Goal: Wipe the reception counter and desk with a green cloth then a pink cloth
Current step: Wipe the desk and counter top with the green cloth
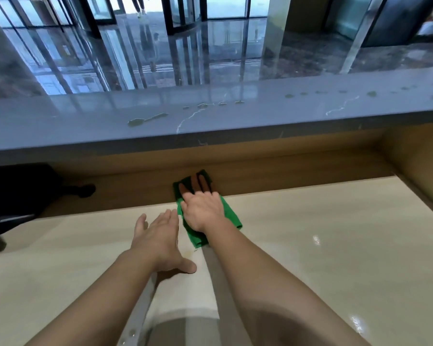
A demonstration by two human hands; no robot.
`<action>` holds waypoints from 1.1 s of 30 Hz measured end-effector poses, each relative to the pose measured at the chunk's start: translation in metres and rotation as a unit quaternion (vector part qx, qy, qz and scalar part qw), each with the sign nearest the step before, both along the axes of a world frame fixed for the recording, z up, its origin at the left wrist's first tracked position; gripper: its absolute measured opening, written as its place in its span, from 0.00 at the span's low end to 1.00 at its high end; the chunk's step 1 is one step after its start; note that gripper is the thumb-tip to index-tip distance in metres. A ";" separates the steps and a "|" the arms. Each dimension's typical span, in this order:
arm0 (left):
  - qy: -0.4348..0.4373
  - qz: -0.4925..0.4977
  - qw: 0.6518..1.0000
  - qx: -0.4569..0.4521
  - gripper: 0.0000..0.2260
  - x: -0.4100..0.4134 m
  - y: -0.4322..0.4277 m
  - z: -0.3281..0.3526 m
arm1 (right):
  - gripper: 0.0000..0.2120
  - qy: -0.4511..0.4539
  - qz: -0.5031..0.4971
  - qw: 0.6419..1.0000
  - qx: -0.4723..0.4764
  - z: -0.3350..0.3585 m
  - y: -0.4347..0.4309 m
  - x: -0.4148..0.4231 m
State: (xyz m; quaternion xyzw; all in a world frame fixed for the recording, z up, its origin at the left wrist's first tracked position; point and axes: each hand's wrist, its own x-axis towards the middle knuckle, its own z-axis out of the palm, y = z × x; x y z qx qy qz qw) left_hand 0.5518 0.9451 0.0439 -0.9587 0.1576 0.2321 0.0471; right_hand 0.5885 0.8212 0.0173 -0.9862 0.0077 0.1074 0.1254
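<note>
1. The green cloth (206,216) is pressed flat under the right hand (203,208), mid-frame, at the tabletop's (323,236) back edge.
2. The left hand (158,236) is spread flat, grasping nothing.
3. The green-cloth step is judged under way; next, a sideways push is likely needed.

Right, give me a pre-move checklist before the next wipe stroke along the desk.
1. Green cloth flat on the desk at its back edge: ok.
2. Right hand pressing on the cloth, palm down: ok.
3. Left hand off the cloth, open on the desk beside it: ok.
4. Desk to the right free of objects: ok.
5. Upper counter wiped: not ok, wet spots remain.
6. Pink cloth at hand: cannot tell, not in view.
</note>
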 end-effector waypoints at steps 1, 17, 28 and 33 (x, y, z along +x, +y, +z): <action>0.004 0.000 1.000 0.001 0.60 0.001 0.001 -0.001 | 0.21 0.006 0.008 1.000 0.002 0.000 0.003 0.003; 0.018 -0.001 0.999 0.026 0.59 0.007 -0.002 -0.004 | 0.27 -0.005 -0.276 0.960 -0.041 -0.022 -0.198 0.005; 0.013 -0.002 1.000 -0.004 0.57 0.006 0.001 -0.008 | 0.26 -0.064 -0.059 0.996 -0.032 -0.024 -0.024 0.036; 0.011 -0.007 1.000 0.018 0.57 0.006 -0.001 -0.006 | 0.25 -0.058 0.053 0.997 -0.002 -0.025 0.003 0.030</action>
